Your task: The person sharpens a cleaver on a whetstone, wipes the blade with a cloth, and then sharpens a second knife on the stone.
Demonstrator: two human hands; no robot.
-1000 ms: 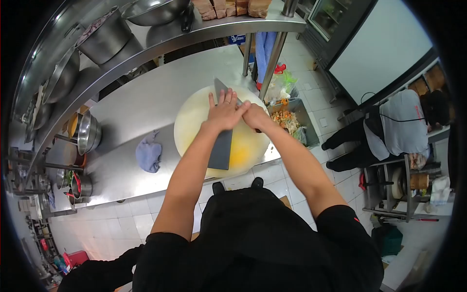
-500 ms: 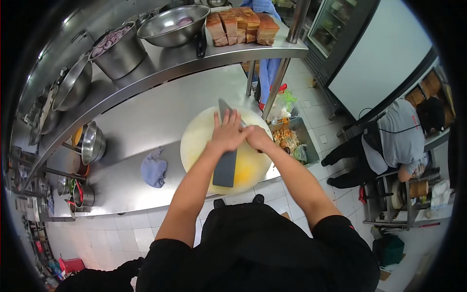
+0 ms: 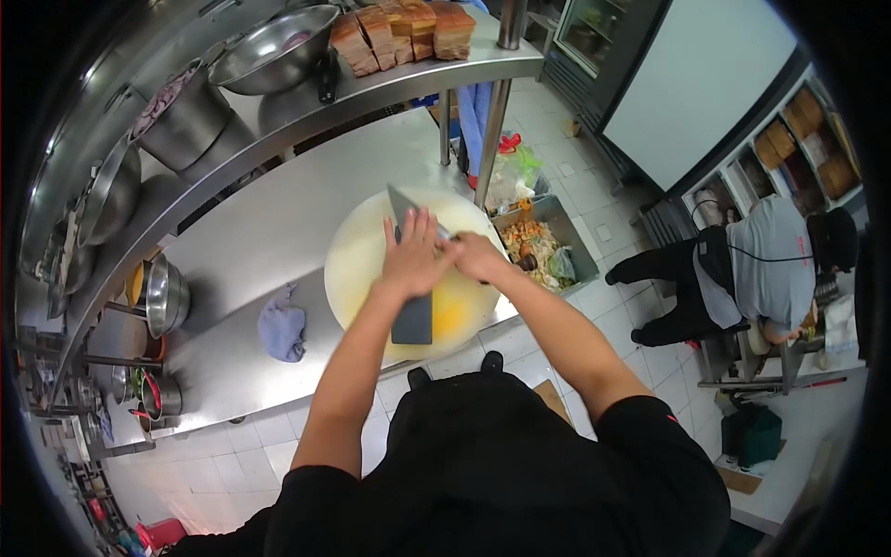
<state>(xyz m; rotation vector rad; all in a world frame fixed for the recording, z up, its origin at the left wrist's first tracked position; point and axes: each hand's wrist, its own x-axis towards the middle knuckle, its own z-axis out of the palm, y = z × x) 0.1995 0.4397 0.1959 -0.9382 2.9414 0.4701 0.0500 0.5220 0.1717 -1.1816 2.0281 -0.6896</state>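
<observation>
A dark grey whetstone (image 3: 412, 325) lies lengthwise on a round, yellow-stained cutting board (image 3: 357, 251). Across its far part rests a knife (image 3: 403, 202), its pointed tip directed away to the far left. My left hand (image 3: 411, 262) lies over the blade with fingers stretched out, hiding the middle of the blade and part of the stone. Closed around the handle end is my right hand (image 3: 478, 257), at the board's right side. The thumb of the left hand reaches close to the right hand. A dark handle end (image 3: 527, 263) shows beyond the right hand.
A crumpled blue cloth (image 3: 281, 325) lies left on the steel counter (image 3: 241, 232). Overhead, a steel shelf (image 3: 390, 90) carries bowls and pork belly blocks (image 3: 401, 35). A scrap bin (image 3: 548, 246) stands at right. A co-worker (image 3: 766, 251) bends over further right.
The view has shifted, moving the scene mostly left and upward. My hands and the knife sit slightly nearer me along the whetstone. The co-worker's arm and stance differ slightly.
</observation>
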